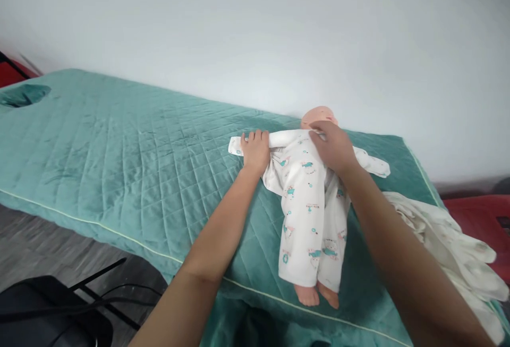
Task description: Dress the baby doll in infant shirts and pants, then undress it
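The bed (pixel 119 140) bears the doll (pixel 316 115), in white clothes (pixel 303 193). The left hand (pixel 256 150) grips one sleeve (pixel 283 138); whether the right hand (pixel 332 145), near the collar, pinches cloth, I cannot tell. A hard sleeve tug could drag the doll askew.
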`<action>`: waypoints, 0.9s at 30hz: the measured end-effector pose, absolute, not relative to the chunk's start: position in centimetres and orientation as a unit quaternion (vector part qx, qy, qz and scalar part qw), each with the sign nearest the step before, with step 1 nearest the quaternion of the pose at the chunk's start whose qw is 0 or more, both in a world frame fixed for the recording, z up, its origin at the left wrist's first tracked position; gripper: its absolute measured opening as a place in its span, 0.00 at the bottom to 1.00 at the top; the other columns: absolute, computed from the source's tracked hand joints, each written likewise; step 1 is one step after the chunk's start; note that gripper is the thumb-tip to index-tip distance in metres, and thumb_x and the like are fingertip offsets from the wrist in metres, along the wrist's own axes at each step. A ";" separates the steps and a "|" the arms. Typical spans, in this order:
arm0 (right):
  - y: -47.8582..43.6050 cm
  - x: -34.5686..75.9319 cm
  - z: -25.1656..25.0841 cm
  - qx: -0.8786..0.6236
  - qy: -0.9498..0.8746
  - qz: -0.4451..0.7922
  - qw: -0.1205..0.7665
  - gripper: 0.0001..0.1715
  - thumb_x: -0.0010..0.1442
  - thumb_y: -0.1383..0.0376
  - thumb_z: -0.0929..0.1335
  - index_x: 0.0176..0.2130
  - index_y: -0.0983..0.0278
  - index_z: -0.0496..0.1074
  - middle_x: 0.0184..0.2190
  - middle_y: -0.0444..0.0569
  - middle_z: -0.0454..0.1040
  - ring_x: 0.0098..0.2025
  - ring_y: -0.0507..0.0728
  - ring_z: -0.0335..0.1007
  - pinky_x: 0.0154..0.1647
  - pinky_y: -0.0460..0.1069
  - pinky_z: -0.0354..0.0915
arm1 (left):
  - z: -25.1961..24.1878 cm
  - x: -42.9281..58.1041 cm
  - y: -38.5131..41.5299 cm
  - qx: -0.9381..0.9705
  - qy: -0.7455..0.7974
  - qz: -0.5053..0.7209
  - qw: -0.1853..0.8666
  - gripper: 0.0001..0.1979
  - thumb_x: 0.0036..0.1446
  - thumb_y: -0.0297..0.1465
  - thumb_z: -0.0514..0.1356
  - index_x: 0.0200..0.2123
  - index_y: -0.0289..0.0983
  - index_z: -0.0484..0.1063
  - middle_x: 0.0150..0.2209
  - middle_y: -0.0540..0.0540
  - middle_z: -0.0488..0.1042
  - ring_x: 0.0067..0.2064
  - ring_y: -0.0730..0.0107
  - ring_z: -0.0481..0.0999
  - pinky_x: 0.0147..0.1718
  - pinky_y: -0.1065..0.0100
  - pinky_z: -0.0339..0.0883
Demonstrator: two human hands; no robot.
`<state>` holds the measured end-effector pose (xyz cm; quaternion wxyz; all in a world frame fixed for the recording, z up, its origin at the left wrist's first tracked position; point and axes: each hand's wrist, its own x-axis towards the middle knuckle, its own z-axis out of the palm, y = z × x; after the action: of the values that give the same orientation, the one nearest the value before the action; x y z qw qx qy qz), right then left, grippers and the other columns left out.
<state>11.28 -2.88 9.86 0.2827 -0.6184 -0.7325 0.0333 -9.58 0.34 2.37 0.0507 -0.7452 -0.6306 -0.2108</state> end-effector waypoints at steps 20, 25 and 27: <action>-4.2 19.9 2.6 -0.777 -0.516 -0.039 0.358 0.29 0.57 0.71 0.59 0.54 0.65 0.75 0.50 0.57 0.79 0.53 0.65 0.71 0.58 0.60 0.61 | 1.8 -10.2 -0.2 -0.716 -0.666 -0.190 0.085 0.23 0.62 0.27 0.51 0.60 0.36 0.66 0.55 0.36 0.72 0.57 0.47 0.67 0.59 0.48 0.56; -4.3 19.4 2.5 -0.783 -0.509 -0.021 0.358 0.24 0.60 0.65 0.61 0.52 0.66 0.75 0.51 0.58 0.78 0.56 0.67 0.67 0.63 0.64 0.53 | 2.6 -9.5 -1.6 -0.715 -0.655 -0.234 0.065 0.28 0.59 0.24 0.52 0.63 0.34 0.64 0.59 0.36 0.70 0.61 0.45 0.65 0.64 0.45 0.52; -4.3 19.3 2.4 -0.795 -0.488 -0.016 0.361 0.23 0.61 0.62 0.62 0.51 0.64 0.76 0.52 0.57 0.77 0.57 0.68 0.65 0.65 0.68 0.48 | 4.0 -8.2 -2.4 -0.726 -0.626 -0.284 0.026 0.29 0.56 0.21 0.51 0.62 0.35 0.66 0.60 0.38 0.69 0.62 0.50 0.64 0.65 0.50 0.55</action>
<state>19.25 -4.35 2.44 0.3607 -0.7948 -0.4878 -0.0163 -8.22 -2.36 4.02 0.0262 -0.7261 -0.6258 -0.2836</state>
